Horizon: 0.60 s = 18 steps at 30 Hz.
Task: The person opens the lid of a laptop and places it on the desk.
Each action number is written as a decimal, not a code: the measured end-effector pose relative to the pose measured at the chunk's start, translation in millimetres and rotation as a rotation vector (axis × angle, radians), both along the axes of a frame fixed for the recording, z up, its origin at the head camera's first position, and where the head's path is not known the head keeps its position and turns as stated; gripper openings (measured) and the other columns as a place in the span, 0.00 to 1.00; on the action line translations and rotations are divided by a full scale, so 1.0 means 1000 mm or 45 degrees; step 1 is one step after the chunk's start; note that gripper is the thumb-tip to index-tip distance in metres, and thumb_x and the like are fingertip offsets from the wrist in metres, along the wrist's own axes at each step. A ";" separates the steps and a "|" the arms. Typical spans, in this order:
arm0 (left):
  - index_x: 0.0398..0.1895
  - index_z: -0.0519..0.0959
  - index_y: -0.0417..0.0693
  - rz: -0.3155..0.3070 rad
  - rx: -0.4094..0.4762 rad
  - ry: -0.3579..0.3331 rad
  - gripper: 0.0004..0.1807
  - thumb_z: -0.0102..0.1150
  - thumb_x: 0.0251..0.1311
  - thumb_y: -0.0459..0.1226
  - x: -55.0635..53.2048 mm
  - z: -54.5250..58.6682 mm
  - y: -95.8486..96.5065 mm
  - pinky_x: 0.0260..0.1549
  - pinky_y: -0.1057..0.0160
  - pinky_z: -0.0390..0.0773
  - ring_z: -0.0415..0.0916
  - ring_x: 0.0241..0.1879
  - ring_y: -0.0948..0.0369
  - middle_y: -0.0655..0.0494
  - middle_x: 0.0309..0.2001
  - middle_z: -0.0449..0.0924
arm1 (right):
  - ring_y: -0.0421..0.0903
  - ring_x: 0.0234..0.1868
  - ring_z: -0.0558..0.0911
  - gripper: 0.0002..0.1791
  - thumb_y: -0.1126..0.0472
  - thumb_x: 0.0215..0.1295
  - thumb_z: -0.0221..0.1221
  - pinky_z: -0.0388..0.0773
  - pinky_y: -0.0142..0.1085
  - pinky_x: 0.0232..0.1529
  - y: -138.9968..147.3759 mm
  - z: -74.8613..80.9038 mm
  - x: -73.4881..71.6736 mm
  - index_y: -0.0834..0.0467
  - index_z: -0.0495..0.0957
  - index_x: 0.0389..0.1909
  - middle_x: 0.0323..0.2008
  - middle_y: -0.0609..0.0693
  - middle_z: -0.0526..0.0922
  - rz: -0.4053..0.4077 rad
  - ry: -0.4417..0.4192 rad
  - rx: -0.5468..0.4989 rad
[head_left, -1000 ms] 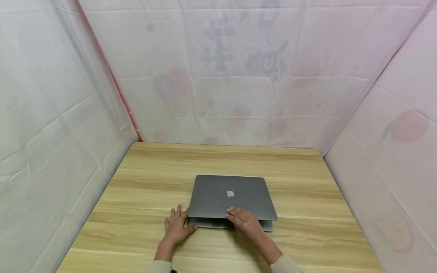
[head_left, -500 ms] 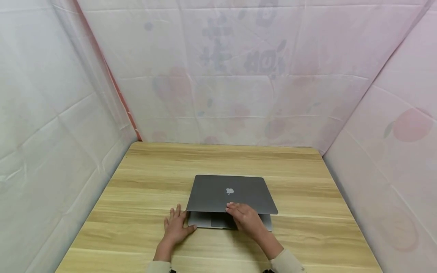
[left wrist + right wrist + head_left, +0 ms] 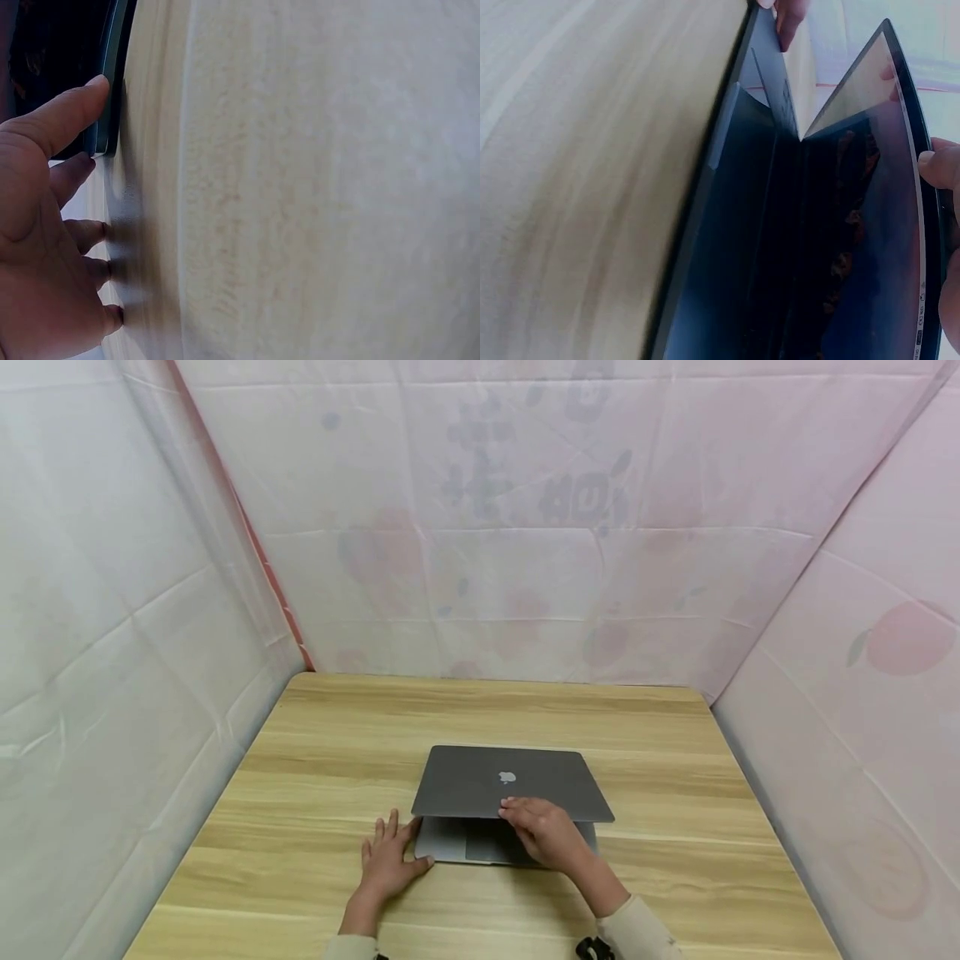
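A grey laptop (image 3: 510, 793) lies near the front middle of the wooden desk (image 3: 315, 793), its lid raised a little off the base. The right hand (image 3: 543, 831) grips the lid's front edge, fingers (image 3: 517, 810) curled over the top and the thumb beneath. The left hand (image 3: 386, 860) rests flat on the desk, fingers spread and straight, the thumb touching the laptop's front left corner.
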<state>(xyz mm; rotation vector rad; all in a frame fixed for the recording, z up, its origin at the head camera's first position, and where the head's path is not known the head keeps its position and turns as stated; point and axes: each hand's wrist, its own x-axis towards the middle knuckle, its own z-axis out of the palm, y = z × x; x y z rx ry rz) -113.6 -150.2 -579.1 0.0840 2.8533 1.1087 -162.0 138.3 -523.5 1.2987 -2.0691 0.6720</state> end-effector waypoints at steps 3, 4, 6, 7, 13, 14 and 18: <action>0.63 0.69 0.45 0.000 0.001 -0.001 0.39 0.68 0.46 0.48 0.000 -0.002 0.000 0.54 0.29 0.36 0.37 0.66 0.33 0.31 0.68 0.48 | 0.48 0.41 0.82 0.16 0.63 0.70 0.46 0.78 0.37 0.41 0.000 0.003 -0.003 0.64 0.82 0.36 0.38 0.53 0.84 0.005 -0.013 -0.002; 0.63 0.69 0.45 -0.001 0.001 -0.002 0.39 0.68 0.46 0.48 0.000 -0.002 0.000 0.54 0.29 0.36 0.37 0.66 0.33 0.31 0.68 0.48 | 0.48 0.41 0.82 0.16 0.62 0.70 0.46 0.78 0.37 0.41 0.000 0.005 -0.003 0.64 0.83 0.36 0.38 0.53 0.84 -0.001 -0.015 0.001; 0.63 0.69 0.45 -0.004 0.003 0.001 0.39 0.68 0.46 0.48 -0.001 -0.001 0.000 0.54 0.28 0.36 0.37 0.66 0.32 0.31 0.68 0.48 | 0.48 0.40 0.83 0.18 0.62 0.71 0.44 0.79 0.38 0.40 -0.001 0.009 -0.005 0.64 0.82 0.36 0.38 0.54 0.84 -0.016 -0.008 0.010; 0.63 0.69 0.45 -0.005 0.003 0.004 0.39 0.68 0.46 0.48 -0.001 -0.001 0.000 0.54 0.28 0.36 0.37 0.66 0.32 0.31 0.68 0.48 | 0.49 0.40 0.83 0.19 0.62 0.72 0.42 0.79 0.38 0.39 -0.002 0.011 -0.006 0.64 0.82 0.36 0.38 0.54 0.84 -0.028 -0.003 0.015; 0.62 0.70 0.44 -0.011 -0.007 0.011 0.38 0.68 0.46 0.47 -0.001 0.001 -0.001 0.54 0.28 0.37 0.38 0.65 0.31 0.31 0.67 0.48 | 0.50 0.39 0.82 0.23 0.61 0.73 0.36 0.79 0.39 0.37 -0.006 0.021 -0.011 0.65 0.81 0.37 0.36 0.56 0.83 -0.103 0.045 0.041; 0.62 0.70 0.44 -0.012 -0.006 0.009 0.38 0.68 0.46 0.47 -0.001 0.001 -0.002 0.54 0.28 0.36 0.38 0.65 0.31 0.31 0.68 0.48 | 0.50 0.38 0.82 0.24 0.61 0.73 0.36 0.79 0.39 0.36 -0.007 0.022 -0.012 0.66 0.81 0.38 0.36 0.56 0.83 -0.106 0.055 0.040; 0.62 0.70 0.44 -0.013 -0.004 0.007 0.38 0.68 0.46 0.47 -0.001 -0.001 -0.003 0.53 0.28 0.36 0.38 0.65 0.31 0.31 0.68 0.48 | 0.51 0.37 0.82 0.24 0.62 0.73 0.35 0.80 0.39 0.34 -0.009 0.027 -0.014 0.66 0.81 0.38 0.35 0.57 0.83 -0.101 0.055 0.027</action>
